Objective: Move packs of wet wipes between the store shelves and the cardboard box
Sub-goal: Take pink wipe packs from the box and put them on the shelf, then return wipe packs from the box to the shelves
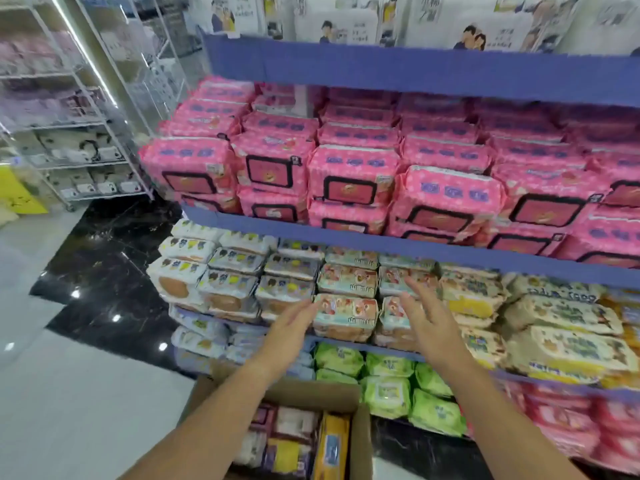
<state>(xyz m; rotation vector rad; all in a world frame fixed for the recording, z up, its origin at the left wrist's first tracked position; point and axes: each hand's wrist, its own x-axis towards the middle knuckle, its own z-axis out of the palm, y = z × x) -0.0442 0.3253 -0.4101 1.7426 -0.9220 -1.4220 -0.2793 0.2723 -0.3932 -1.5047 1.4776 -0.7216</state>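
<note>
Both my hands reach out toward the middle shelf with straight, spread fingers and hold nothing. My left hand (292, 329) is just left of a pale blue and orange wipes pack (344, 317) at the shelf's front, its fingertips near the pack's left edge. My right hand (427, 318) hovers to that pack's right, in front of a neighbouring pack (394, 320). Below my arms stands the open cardboard box (311, 393) with several wipes packs inside, among them a yellow pack (332, 448) on edge.
Blue-edged shelves (381, 242) hold pink packs (353, 174) above, white and yellow packs beside my hands, green packs (388, 393) and red packs below. A white wire rack (69, 133) stands at the left on a glossy black and white floor.
</note>
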